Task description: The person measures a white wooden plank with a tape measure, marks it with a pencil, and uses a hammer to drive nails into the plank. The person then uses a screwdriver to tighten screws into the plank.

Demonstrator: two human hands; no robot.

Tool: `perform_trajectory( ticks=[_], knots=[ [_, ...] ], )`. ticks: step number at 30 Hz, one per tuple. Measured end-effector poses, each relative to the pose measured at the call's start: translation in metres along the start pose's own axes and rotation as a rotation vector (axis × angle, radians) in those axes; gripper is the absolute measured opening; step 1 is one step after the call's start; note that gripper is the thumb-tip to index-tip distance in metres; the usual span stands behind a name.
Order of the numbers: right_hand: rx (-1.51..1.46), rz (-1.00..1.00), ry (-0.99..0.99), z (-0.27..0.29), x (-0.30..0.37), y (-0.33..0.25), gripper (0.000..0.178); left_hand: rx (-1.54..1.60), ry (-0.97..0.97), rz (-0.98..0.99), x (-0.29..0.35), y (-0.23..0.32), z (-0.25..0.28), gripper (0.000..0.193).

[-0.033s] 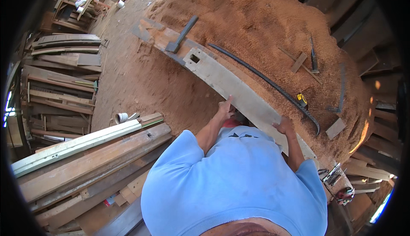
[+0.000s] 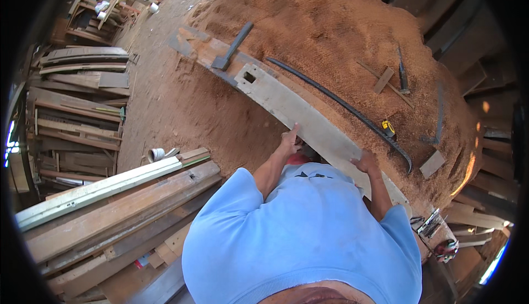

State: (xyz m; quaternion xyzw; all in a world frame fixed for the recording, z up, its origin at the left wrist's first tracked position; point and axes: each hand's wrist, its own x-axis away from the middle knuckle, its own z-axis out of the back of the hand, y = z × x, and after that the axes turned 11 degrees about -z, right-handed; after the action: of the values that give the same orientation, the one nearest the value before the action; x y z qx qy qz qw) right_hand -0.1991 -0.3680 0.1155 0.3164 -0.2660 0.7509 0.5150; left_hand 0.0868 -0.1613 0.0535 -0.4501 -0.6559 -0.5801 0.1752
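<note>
A long pale wooden board (image 2: 308,119) with a rectangular hole near its far left end lies slantwise before me, on a rough timber (image 2: 206,50). My left hand (image 2: 289,140) grips its near edge, one finger stretched over the top face. Farther right, my right hand (image 2: 365,163) is closed over the board's far edge, fingertips partly hidden. A hammer-shaped tool (image 2: 234,45) with a dark handle rests on the timber past the holed end. Along the far side of the board lies a long dark bar (image 2: 341,103) with a hooked end.
Sawdust (image 2: 325,34) is heaped beyond the board. On it lie a yellow tape measure (image 2: 388,128), a marking gauge (image 2: 384,80), a metal square (image 2: 440,114), a dark-handled tool (image 2: 403,72) and a wood block (image 2: 432,164). Stacked planks (image 2: 121,205) fill the left; a person (image 2: 101,6) sits far off.
</note>
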Motion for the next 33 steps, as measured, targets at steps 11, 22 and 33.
perform_trajectory(
  ticks=[11,22,33],
  knots=[
    [-0.017,0.033,-0.004,-0.009,0.035,-0.005,0.098,0.177,-0.130,-0.095,0.005,-0.009,-0.005,0.050],
    [-0.042,0.264,0.046,0.005,0.042,-0.030,0.104,-0.009,-0.062,-0.010,0.059,0.042,-0.051,0.041],
    [-0.146,0.181,0.151,0.056,0.033,-0.051,0.081,0.114,-0.343,-0.100,0.021,0.031,-0.078,0.024]
  ],
)
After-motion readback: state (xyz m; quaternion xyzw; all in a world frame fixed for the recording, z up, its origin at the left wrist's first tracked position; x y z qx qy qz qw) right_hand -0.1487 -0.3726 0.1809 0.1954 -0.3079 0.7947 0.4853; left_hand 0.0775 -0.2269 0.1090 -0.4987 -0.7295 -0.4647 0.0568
